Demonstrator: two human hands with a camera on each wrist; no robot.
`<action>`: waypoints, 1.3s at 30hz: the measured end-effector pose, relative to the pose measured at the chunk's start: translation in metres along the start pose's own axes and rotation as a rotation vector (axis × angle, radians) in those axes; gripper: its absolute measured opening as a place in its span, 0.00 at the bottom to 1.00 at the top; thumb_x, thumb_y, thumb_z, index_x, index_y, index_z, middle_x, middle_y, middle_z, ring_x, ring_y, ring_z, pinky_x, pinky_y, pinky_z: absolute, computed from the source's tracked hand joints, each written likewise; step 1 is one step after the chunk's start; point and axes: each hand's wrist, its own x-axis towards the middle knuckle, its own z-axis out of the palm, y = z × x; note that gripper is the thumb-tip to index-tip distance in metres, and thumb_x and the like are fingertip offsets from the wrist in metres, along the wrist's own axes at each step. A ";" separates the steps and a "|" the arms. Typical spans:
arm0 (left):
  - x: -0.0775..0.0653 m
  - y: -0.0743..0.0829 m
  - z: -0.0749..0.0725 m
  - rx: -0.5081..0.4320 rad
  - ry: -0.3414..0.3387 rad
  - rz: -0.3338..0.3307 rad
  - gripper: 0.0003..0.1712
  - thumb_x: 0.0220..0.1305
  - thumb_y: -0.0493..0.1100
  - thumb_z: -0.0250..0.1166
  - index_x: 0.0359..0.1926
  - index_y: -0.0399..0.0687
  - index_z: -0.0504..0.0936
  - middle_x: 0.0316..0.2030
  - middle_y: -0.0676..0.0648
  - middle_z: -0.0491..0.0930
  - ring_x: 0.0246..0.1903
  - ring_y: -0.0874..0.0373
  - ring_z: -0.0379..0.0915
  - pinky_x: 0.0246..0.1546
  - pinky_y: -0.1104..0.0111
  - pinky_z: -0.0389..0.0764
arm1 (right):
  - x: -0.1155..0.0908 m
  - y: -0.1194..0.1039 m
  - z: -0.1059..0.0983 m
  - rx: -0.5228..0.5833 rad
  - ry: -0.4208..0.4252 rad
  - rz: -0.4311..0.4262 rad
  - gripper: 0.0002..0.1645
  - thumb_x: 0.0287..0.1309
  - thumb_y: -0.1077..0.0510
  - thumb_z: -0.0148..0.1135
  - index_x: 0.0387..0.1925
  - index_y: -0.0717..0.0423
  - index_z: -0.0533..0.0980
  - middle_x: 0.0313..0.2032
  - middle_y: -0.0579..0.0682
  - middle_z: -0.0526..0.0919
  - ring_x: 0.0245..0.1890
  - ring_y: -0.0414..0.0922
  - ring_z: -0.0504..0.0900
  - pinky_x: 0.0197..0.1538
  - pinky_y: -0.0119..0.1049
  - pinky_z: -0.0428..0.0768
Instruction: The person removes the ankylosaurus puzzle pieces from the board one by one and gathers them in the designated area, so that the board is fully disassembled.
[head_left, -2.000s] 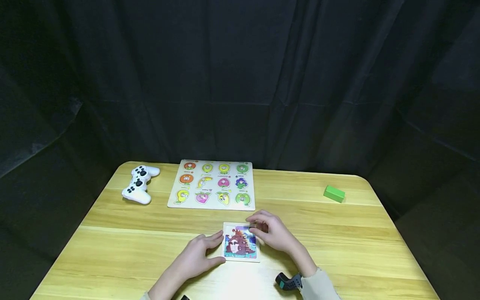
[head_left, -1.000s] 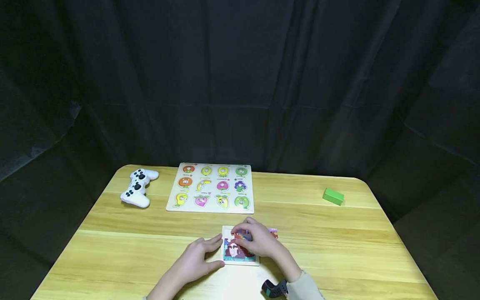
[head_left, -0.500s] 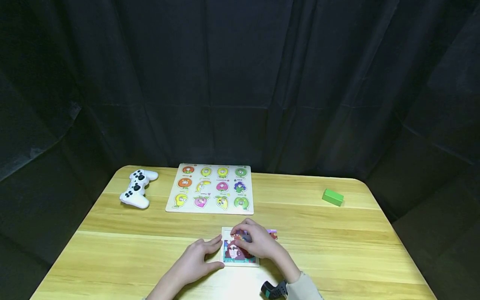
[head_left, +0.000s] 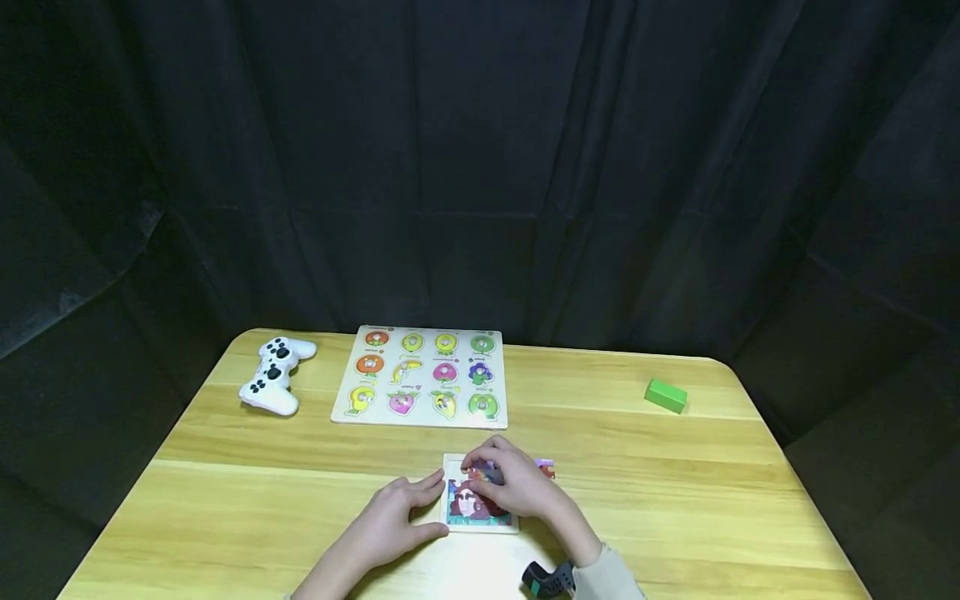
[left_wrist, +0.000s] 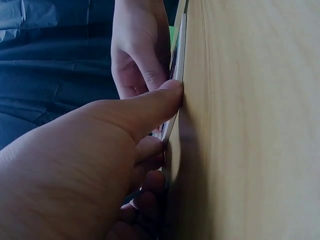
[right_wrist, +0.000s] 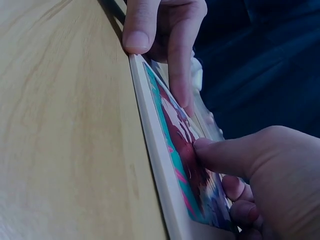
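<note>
A small square jigsaw puzzle with a dinosaur picture in a pale frame lies near the table's front. My left hand rests against its left side, index finger and thumb extended along the edge and near corner. Above the upper part of the picture, my right hand pinches a puzzle piece between thumb and fingers; most of that piece is hidden. In the right wrist view, the right thumb lies low over the picture. Right of the frame, partly behind the right hand, lies a purple and red piece.
Behind the puzzle lies a fruit peg board. A white game controller lies at the back left, and a green block at the back right. A black curtain hangs behind the wooden table.
Since two seconds ago, my right hand has moved left from the frame's upper right corner to over the upper picture, uncovering the piece on the right. My left hand has stayed at the edge.
</note>
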 end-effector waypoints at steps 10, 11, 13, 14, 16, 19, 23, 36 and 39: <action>0.001 0.002 -0.001 0.022 0.005 0.022 0.37 0.63 0.56 0.77 0.66 0.39 0.83 0.71 0.44 0.77 0.62 0.38 0.79 0.70 0.39 0.72 | 0.001 0.001 -0.002 -0.013 0.001 -0.016 0.14 0.64 0.53 0.75 0.51 0.44 0.86 0.45 0.42 0.77 0.41 0.39 0.74 0.43 0.33 0.73; 0.001 0.002 -0.001 0.019 0.005 0.022 0.37 0.63 0.56 0.77 0.66 0.39 0.83 0.71 0.44 0.77 0.62 0.38 0.79 0.70 0.38 0.71 | 0.001 0.001 -0.002 -0.009 -0.002 -0.013 0.14 0.64 0.53 0.75 0.52 0.45 0.86 0.44 0.43 0.77 0.40 0.39 0.73 0.42 0.33 0.72; 0.001 0.002 -0.001 0.012 0.001 0.020 0.37 0.63 0.56 0.77 0.66 0.38 0.82 0.71 0.44 0.77 0.63 0.37 0.78 0.70 0.38 0.71 | 0.001 0.001 -0.002 -0.006 -0.011 -0.004 0.14 0.65 0.53 0.75 0.52 0.45 0.86 0.44 0.43 0.77 0.40 0.40 0.73 0.42 0.33 0.71; 0.001 0.002 -0.001 0.009 -0.001 0.019 0.37 0.63 0.56 0.77 0.66 0.38 0.82 0.71 0.44 0.77 0.64 0.37 0.78 0.71 0.38 0.70 | 0.001 0.001 -0.002 -0.005 -0.016 0.000 0.14 0.65 0.53 0.75 0.51 0.45 0.86 0.44 0.43 0.77 0.39 0.40 0.72 0.41 0.33 0.71; 0.001 0.001 -0.001 0.004 -0.005 0.015 0.37 0.63 0.56 0.77 0.66 0.38 0.82 0.71 0.44 0.76 0.64 0.37 0.78 0.71 0.38 0.70 | 0.001 0.000 -0.002 -0.006 -0.023 0.011 0.14 0.65 0.53 0.75 0.51 0.45 0.86 0.44 0.43 0.77 0.40 0.40 0.73 0.42 0.34 0.71; 0.002 0.001 -0.001 0.002 -0.008 0.011 0.37 0.64 0.55 0.77 0.66 0.38 0.82 0.71 0.44 0.76 0.64 0.37 0.77 0.71 0.38 0.69 | 0.002 -0.001 -0.002 -0.003 -0.031 0.037 0.14 0.66 0.52 0.74 0.52 0.43 0.85 0.45 0.43 0.76 0.43 0.41 0.74 0.47 0.37 0.75; 0.002 0.001 -0.001 -0.003 -0.006 0.012 0.37 0.64 0.55 0.76 0.66 0.37 0.82 0.71 0.44 0.76 0.65 0.37 0.77 0.72 0.38 0.69 | 0.002 -0.001 -0.002 0.021 -0.034 0.064 0.14 0.66 0.52 0.74 0.51 0.42 0.84 0.46 0.42 0.76 0.48 0.43 0.77 0.57 0.46 0.80; 0.002 0.001 -0.002 -0.013 -0.015 0.007 0.36 0.65 0.54 0.76 0.66 0.37 0.82 0.71 0.44 0.76 0.66 0.36 0.76 0.72 0.37 0.67 | 0.001 -0.003 -0.003 0.019 0.002 0.025 0.13 0.64 0.52 0.76 0.49 0.40 0.84 0.45 0.43 0.76 0.47 0.42 0.76 0.54 0.44 0.78; 0.002 0.000 -0.001 -0.009 -0.020 0.001 0.36 0.65 0.54 0.76 0.66 0.37 0.82 0.71 0.44 0.75 0.66 0.37 0.76 0.73 0.37 0.67 | 0.000 -0.004 -0.003 0.024 0.004 0.028 0.13 0.64 0.53 0.76 0.49 0.40 0.84 0.45 0.43 0.76 0.46 0.42 0.76 0.54 0.44 0.78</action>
